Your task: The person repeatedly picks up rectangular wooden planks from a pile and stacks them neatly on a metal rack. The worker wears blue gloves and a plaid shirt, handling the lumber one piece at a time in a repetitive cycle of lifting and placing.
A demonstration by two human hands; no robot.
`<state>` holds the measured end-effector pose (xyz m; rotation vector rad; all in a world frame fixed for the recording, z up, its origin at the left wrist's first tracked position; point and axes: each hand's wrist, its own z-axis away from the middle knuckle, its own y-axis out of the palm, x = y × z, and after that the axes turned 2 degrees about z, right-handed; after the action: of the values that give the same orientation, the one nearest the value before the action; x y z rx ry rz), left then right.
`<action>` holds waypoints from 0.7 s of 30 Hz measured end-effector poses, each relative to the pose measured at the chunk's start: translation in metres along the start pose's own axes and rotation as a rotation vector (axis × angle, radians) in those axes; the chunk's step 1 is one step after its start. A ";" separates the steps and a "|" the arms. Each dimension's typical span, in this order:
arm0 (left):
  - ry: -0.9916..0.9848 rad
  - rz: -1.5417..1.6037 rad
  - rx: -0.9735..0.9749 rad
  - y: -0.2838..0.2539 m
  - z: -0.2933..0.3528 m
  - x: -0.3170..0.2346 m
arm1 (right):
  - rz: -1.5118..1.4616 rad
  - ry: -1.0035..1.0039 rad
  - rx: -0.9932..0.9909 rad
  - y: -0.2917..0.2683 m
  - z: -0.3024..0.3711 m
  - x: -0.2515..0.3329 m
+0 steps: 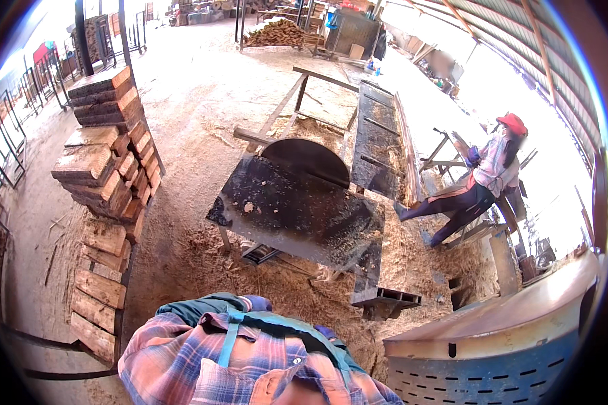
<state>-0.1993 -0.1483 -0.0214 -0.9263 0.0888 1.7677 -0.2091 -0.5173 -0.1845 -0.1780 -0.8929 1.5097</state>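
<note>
Neither of my hands shows. My plaid shirt (263,364) and its teal straps fill the lower edge, with small blue-purple patches of cloth (257,303) just past them; what lies beneath is hidden. Straight ahead of me stands a saw table (297,216) with a dark metal top, dusted with sawdust and a few wood chips. A large round saw blade (307,160) rises from its far side. Beyond that, a long dark bed (378,138) runs away from me. No hand touches the table or the blade.
Stacked wood blocks (91,158) stand at the left, above a row of planks (98,304). A co-worker in a red cap (512,123) leans or sits at the right. A blue slotted metal housing (479,378) fills the lower right. Sawdust (182,223) covers the floor.
</note>
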 end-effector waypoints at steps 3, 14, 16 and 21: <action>0.008 0.039 -0.048 -0.008 0.000 0.003 | -0.031 0.013 0.041 0.013 -0.012 0.011; 0.138 0.075 -0.065 -0.027 -0.010 0.028 | -0.356 -0.037 0.026 0.034 -0.074 0.030; 0.132 0.075 -0.092 -0.031 -0.001 0.045 | -0.642 0.127 0.084 0.022 -0.062 0.057; 0.140 0.141 -0.070 -0.039 0.005 0.067 | -1.507 0.564 0.014 -0.024 0.003 0.039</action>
<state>-0.1765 -0.0779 -0.0446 -1.1180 0.1873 1.8427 -0.1996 -0.4866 -0.1522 0.0939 -0.3191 0.0236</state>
